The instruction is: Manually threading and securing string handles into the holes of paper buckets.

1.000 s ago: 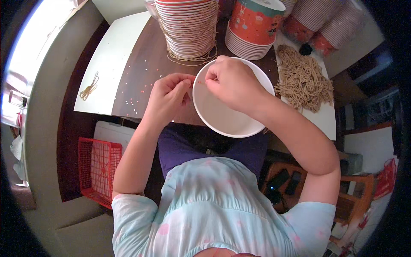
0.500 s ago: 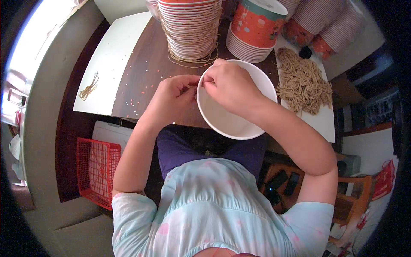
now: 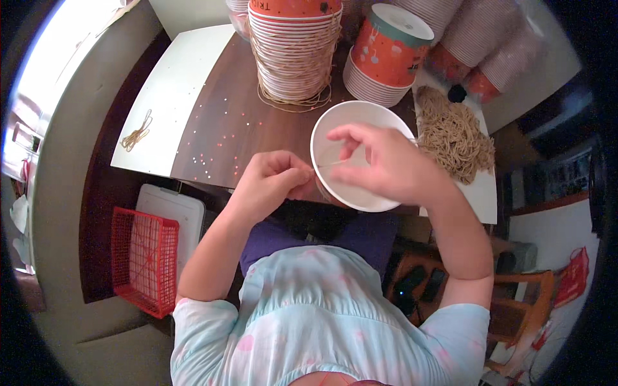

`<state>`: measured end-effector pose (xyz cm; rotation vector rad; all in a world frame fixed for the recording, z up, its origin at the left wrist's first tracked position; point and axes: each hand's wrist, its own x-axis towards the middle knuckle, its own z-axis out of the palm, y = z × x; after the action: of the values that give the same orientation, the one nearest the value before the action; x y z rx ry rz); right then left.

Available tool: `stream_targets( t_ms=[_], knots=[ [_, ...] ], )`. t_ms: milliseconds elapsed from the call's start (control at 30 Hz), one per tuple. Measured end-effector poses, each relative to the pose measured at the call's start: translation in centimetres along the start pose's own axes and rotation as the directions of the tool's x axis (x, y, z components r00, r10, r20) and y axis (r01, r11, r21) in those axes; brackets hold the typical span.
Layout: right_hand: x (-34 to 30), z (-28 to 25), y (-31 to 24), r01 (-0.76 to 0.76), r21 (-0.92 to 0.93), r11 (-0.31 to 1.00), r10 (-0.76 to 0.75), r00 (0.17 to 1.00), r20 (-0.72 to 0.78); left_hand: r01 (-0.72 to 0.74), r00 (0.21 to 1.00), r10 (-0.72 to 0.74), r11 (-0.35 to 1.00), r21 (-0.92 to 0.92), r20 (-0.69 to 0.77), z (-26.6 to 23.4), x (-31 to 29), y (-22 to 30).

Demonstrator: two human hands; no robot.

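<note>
- The round white paper bowl (image 3: 360,186) sits in the middle of the frame, at the near edge of the dark brown worktop (image 3: 225,128).
- A thin tan rubber band (image 3: 331,164) is stretched across the inside of the bowl, between the two hands.
- The left hand (image 3: 273,183) is curled up just left of the bowl, and its fingers pinch one end of the band.
- The right hand (image 3: 380,164) hovers over the bowl; its thumb and first finger pinch the other end, and the other fingers are spread a little.
- I think the step now is pulling the band wide open.
- The next move may need the band kept tight and even so it does not snap off.
- A tall stack of red and white paper bowls (image 3: 293,51) stands at the top middle, with bands looped round it.
- A heap of tan rubber bands (image 3: 454,138) lies at the right.
</note>
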<state>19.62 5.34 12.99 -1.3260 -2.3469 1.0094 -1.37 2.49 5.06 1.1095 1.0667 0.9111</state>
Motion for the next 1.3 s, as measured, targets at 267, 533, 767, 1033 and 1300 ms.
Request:
stream_targets(
  t_ms=[267,533,767,1033,1300],
  knots=[
    [-4.0,1.5,0.5,0.093,-0.374,0.923,-0.144,0.983,-0.111,-0.186,0.960,0.196,0.980,-0.070,0.199,-0.7,-3.8,0.0],
    [-4.0,-1.0,0.9,0.231,-0.492,0.840,-0.329,0.937,-0.122,-0.242,0.920,0.320,0.918,-0.314,0.226,1.8,-1.9,1.2],
    [-1.4,-3.4,-0.3,0.414,-0.164,0.895,-0.403,0.910,0.099,-0.144,0.953,0.177,0.979,-0.145,0.248,3.6,0.4,2.6],
    [1.3,-0.9,-0.3,0.319,-0.407,0.856,-0.506,0.674,-0.538,-0.143,0.964,0.155,0.987,-0.071,0.218,2.7,-0.3,2.1],
    [-2.7,1.2,2.4,0.388,-0.127,0.913,-0.408,0.849,-0.337,-0.189,0.962,0.206,0.976,-0.103,0.180,1.3,-0.7,1.2]
  ],
)
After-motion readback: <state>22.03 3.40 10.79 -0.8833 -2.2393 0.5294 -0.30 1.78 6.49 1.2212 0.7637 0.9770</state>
